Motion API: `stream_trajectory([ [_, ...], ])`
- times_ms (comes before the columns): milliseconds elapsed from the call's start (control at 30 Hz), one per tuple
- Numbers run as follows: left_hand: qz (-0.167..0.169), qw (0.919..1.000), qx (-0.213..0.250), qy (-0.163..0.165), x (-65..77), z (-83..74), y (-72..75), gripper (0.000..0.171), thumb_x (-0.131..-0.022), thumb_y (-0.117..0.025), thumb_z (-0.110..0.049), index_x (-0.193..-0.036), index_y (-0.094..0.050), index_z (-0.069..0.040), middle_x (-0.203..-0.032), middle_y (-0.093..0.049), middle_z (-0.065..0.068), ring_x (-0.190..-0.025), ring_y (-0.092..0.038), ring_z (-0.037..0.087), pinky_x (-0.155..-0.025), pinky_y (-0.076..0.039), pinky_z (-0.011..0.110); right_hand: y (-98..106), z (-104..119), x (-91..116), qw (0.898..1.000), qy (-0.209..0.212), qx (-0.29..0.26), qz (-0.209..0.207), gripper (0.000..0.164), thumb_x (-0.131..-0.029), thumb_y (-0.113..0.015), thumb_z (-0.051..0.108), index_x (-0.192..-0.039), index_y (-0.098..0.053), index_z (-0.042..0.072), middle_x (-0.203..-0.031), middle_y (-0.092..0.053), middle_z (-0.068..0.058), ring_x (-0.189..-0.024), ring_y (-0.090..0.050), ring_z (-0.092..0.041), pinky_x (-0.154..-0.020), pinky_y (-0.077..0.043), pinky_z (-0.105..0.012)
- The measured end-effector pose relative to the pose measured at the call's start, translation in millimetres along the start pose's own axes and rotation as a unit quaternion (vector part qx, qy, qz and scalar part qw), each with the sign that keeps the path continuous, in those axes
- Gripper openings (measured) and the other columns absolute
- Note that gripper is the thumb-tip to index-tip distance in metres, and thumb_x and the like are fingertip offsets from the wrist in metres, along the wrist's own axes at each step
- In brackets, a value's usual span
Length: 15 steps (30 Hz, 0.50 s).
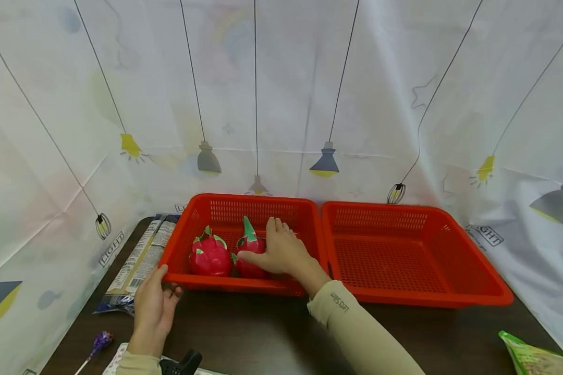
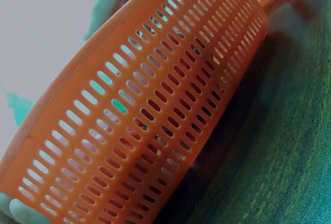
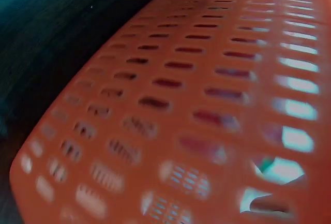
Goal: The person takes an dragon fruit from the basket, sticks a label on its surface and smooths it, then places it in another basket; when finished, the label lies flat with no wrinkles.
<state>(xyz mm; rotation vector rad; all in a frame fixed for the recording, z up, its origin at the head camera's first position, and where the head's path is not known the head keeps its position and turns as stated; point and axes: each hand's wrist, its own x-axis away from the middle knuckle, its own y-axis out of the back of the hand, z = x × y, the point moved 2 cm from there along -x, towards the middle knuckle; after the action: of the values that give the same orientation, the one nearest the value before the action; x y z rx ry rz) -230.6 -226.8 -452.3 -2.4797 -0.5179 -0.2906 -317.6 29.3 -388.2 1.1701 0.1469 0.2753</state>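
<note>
Two baskets (image 1: 206,282) (image 1: 384,260), both red — dragon fruits (image 1: 211,256) in one

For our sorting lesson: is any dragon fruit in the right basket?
No, the right basket shows bare mesh; the dragon fruits lie in the left basket.

Looks like a curtained-off tabletop nook, impossible to place as home, lab or studio | wrapped at back and sides by a pale, creased sheet (image 1: 281,78) printed with hanging lamps (image 1: 325,160) and the word LIGHT (image 1: 111,249) | furnished with a dark wood-grain bench (image 1: 262,333) | set out with red plastic baskets (image 1: 380,265) and packaged food (image 1: 539,357)
</note>
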Motion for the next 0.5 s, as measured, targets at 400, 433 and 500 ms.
stream_trajectory([
  [400, -0.008, 0.9999, 0.001, -0.005, 1.1, -1.3, -1.1, 0.034, -0.107, -0.05, -0.033, -0.137, -0.044, -0.018, -0.104, -0.06, -0.01, -0.073, -0.05, 0.006, -0.067, -0.047, 0.018, -33, -1, -26, 0.997, -0.04, -0.038, 0.048, 0.12, -0.072, -0.074, 0.074, -0.156, -0.03, 0.001, -0.161, -0.038, -0.02, -0.144, -0.044, -0.04, -0.112, -0.044, -0.058],
  [433, -0.009, 0.9999, 0.0, -0.007, 0.9, -1.2, -1.2, 0.035, -0.107, -0.05, -0.032, -0.138, -0.044, -0.018, -0.104, -0.061, -0.01, -0.073, -0.05, 0.006, -0.066, -0.047, 0.018, -34, -1, -26, 0.997, -0.04, -0.045, 0.048, 0.114, -0.072, -0.076, 0.073, -0.151, -0.037, 0.002, -0.155, -0.047, -0.019, -0.137, -0.051, -0.038, -0.107, -0.049, -0.055],
  [500, -0.01, 0.9999, -0.003, -0.01, 0.4, -1.4, -1.4, 0.036, -0.107, -0.05, -0.032, -0.139, -0.044, -0.017, -0.103, -0.062, -0.01, -0.072, -0.05, 0.006, -0.066, -0.047, 0.018, -35, -2, -28, 0.996, -0.038, -0.059, 0.048, 0.097, -0.071, -0.078, 0.07, -0.138, -0.048, 0.005, -0.134, -0.062, -0.013, -0.118, -0.063, -0.03, -0.096, -0.056, -0.048],
])
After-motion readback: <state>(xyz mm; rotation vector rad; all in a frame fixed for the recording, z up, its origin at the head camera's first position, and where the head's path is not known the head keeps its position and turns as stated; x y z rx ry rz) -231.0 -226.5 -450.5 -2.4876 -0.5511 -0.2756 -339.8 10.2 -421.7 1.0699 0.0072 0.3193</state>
